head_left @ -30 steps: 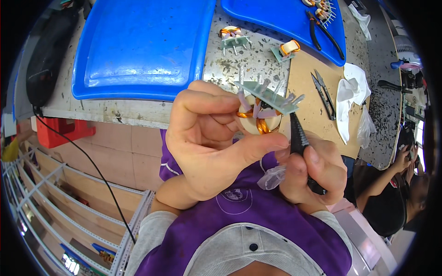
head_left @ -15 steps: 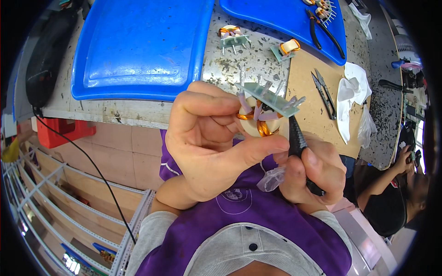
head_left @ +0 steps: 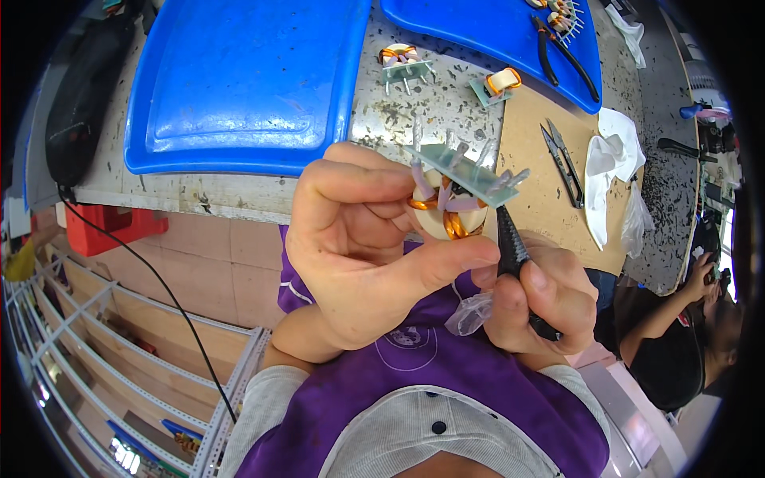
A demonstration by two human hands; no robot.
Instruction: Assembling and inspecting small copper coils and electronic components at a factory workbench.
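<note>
Between the thumb and fingers of my left hand (head_left: 358, 239) is a toroidal coil (head_left: 446, 211), a pale ring wound with copper wire. A small green circuit board (head_left: 462, 171) sits on its upper side, with several sleeved leads sticking up through it. My right hand (head_left: 546, 299) grips a black, tapered tool (head_left: 511, 243) with a textured grip. The tool's narrow end points up at the board's right underside; whether it touches is unclear. A crumpled piece of clear plastic (head_left: 470, 315) shows beside my right fingers.
A blue tray (head_left: 239, 80) lies at the back left. Another blue tray (head_left: 478, 32) holds black-handled pliers (head_left: 564, 60) and more coils. Two coil-and-board pieces (head_left: 405, 68) stand between. Snips (head_left: 564, 163) lie on brown cardboard (head_left: 534, 127), beside a white glove (head_left: 610, 163). A person (head_left: 669, 350) is at right.
The black tool's tip has shifted slightly left and down along the board's underside, and my right hand has moved a little with it. The left hand and coil barely differ.
</note>
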